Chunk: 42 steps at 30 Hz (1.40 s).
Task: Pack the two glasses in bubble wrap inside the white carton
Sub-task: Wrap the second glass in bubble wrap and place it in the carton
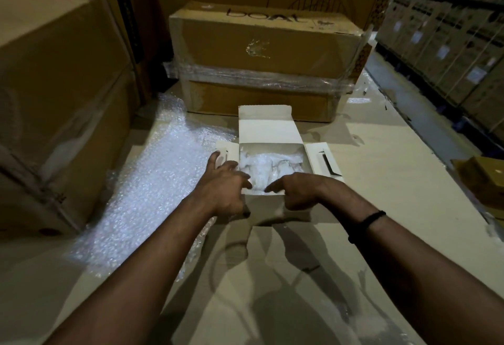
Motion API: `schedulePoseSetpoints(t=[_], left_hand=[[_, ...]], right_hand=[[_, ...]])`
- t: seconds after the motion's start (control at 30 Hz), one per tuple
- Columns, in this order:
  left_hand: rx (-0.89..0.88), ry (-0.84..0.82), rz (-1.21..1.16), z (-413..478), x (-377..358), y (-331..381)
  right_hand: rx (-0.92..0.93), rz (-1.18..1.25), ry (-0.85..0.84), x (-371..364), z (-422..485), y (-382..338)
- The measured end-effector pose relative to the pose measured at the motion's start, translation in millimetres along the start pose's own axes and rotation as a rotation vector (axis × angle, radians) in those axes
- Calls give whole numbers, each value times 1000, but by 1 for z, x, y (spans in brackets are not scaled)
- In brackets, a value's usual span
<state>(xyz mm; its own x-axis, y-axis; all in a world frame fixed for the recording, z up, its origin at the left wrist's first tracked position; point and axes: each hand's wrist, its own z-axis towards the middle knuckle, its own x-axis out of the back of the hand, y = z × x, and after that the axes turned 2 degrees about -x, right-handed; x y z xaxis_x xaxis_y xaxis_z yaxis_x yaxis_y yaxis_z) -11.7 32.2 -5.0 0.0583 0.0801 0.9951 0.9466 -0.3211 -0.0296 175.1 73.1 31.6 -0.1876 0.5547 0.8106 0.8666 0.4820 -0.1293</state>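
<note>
Bare left hand point(227, 185) spread wide, fingers loose, holding nothing, resting by near left corner of white carton point(274, 132). Right hand point(296, 190) curled, one finger pointing in over near rim, gripping nothing. Just past both fingertips, inside carton: glasses in bubble wrap point(268, 170), soft and squashy outside, hard and breakable inside, likely light. Best held around padded middle, gently. Further left of left hand: loose bubble wrap sheet point(152, 181).
</note>
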Motion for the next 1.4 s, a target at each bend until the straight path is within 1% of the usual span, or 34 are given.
schedulePoseSetpoints(t=[0.03,0.1,0.17,0.2,0.23,0.27,0.33,0.43,0.5,0.57,0.67,0.73,0.77,0.8,0.87,0.9,0.93,0.97,1.03,1.07,1.1,1.13,1.17,1.23,1.3,1.4], left_hand=[[0,103,-83,-7,-1,-6],[34,361,-265,-23,-9,-21],[124,620,-408,-42,-22,-33],[184,692,-445,-52,-31,-36],[247,716,-463,-62,-39,-37],[310,711,-469,-70,-48,-37],[431,641,-450,-87,-66,-40],[574,437,-351,-108,-86,-49],[610,295,-305,-116,-89,-50],[615,242,-286,-120,-90,-51],[599,291,-277,-121,-90,-53],[605,404,-320,-122,-90,-58],[613,475,-359,-123,-89,-60],[621,544,-401,-125,-89,-61],[640,653,-481,-129,-87,-61],[640,692,-509,-130,-86,-61],[632,705,-524,-131,-86,-61],[621,669,-513,-133,-86,-62],[599,491,-414,-132,-89,-63],[595,395,-378,-131,-91,-64],[596,346,-371,-129,-93,-66],[599,338,-380,-128,-95,-68],[604,353,-381,-126,-96,-71],[619,359,-346,-123,-96,-77],[637,299,-283,-121,-94,-83],[643,238,-262,-120,-90,-94]], right_hand=[[15,22,24,0,0,-4],[17,41,26,-3,1,-12],[3,60,15,-4,3,-20],[0,62,9,-4,3,-23],[-2,60,12,-5,2,-26],[-6,54,25,-4,1,-28],[-11,39,62,-6,-2,-31],[-29,49,96,-12,0,-33],[-52,46,98,-17,4,-34],[-77,27,90,-21,11,-34],[-116,5,62,-23,18,-35],[-124,-3,76,-24,17,-36],[-119,-3,130,-25,14,-38],[-107,6,231,-28,8,-43],[-50,102,535,-40,-5,-56],[-9,210,675,-49,-10,-66],[20,335,752,-58,-13,-77],[36,452,761,-66,-12,-87],[39,607,659,-83,1,-103],[47,624,623,-92,10,-108],[65,624,625,-98,20,-111],[88,613,643,-104,28,-116],[129,577,644,-110,38,-119],[180,402,577,-122,55,-128],[124,236,549,-134,66,-138],[62,88,590,-149,75,-145]])
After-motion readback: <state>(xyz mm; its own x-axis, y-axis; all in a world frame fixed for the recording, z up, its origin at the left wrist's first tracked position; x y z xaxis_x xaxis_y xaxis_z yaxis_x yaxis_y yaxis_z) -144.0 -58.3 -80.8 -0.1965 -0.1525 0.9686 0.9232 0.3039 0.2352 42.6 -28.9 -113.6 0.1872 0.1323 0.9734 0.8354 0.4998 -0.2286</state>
